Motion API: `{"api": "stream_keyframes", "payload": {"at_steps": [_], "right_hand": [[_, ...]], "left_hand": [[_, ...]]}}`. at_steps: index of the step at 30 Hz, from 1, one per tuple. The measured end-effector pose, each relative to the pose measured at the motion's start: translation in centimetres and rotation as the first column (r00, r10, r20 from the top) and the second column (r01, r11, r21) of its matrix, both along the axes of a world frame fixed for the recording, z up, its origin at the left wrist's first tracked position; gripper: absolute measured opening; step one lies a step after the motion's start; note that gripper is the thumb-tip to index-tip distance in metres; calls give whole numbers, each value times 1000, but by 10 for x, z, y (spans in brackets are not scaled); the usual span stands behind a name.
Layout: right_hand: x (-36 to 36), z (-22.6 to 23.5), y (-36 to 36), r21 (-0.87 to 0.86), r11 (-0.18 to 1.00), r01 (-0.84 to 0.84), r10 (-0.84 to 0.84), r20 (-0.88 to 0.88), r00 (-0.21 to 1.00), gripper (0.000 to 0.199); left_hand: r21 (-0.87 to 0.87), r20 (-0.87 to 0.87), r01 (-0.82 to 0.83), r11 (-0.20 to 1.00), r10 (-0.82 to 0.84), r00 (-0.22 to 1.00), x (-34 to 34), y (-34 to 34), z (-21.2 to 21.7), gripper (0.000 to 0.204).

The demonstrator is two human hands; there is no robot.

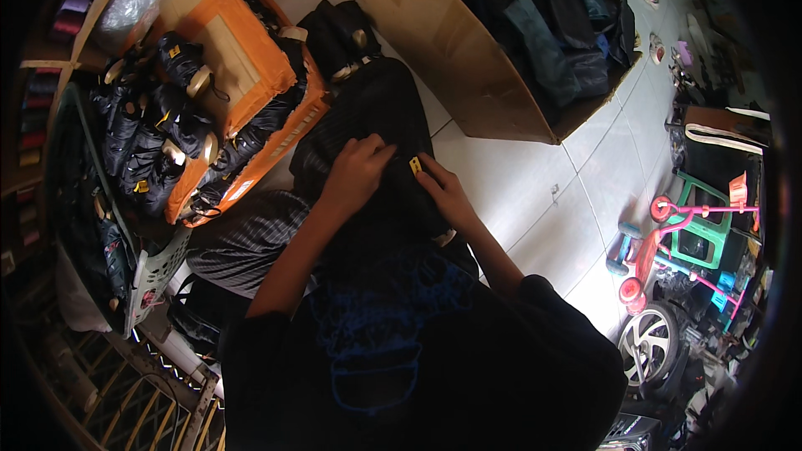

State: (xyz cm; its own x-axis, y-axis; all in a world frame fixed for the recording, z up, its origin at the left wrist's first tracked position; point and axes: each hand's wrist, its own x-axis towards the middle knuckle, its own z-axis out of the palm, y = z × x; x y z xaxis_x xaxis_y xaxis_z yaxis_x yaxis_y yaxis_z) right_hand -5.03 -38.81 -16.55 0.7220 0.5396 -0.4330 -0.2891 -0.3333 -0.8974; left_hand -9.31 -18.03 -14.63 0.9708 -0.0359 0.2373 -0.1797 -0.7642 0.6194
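Observation:
Across my lap lies a piece of black fabric [386, 213], dark against my dark clothes, so its outline is hard to make out. My left hand [357, 171] is closed on its left side, fingers curled with the knuckles up. My right hand [443, 192] pinches the right side, beside a small yellow label [415, 165]. A short gap separates the two hands. A pale, rounded end [444, 238] shows below my right wrist; whether it belongs to this piece, I cannot tell.
Left, black fabric bundles [150, 134] with pale ends and yellow labels pile around an orange-taped carton [221, 42]. A large cardboard box [468, 75] of dark cloth stands ahead. Right are a pink scooter [668, 238], a green stool [702, 234] and a spoked wheel [647, 342].

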Motion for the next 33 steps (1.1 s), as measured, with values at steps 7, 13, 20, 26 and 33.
{"api": "stream_keyframes", "payload": {"at_steps": [7, 13, 20, 26, 33], "right_hand": [[-5, 11, 12, -19, 999, 42, -35, 286, 958, 53], [-8, 16, 24, -13, 998, 68, -56, 423, 904, 53], [-13, 20, 41, -47, 999, 24, -6, 357, 934, 56], [-19, 18, 49, -24, 998, 64, -50, 386, 921, 53], [-20, 12, 46, -7, 988, 154, -146, 268, 952, 49]], "left_hand": [[-32, -17, -54, 998, 53, 998, -7, 1, 15, 25], [1, 53, -27, 1000, 27, 998, -8, 2, 23, 25], [-124, 62, -263, 957, 272, 960, -12, -1, 10, 21], [-154, 74, -270, 951, 283, 956, -24, -2, 10, 18], [-377, -29, -377, 846, 396, 918, -32, -1, 11, 16]]}}
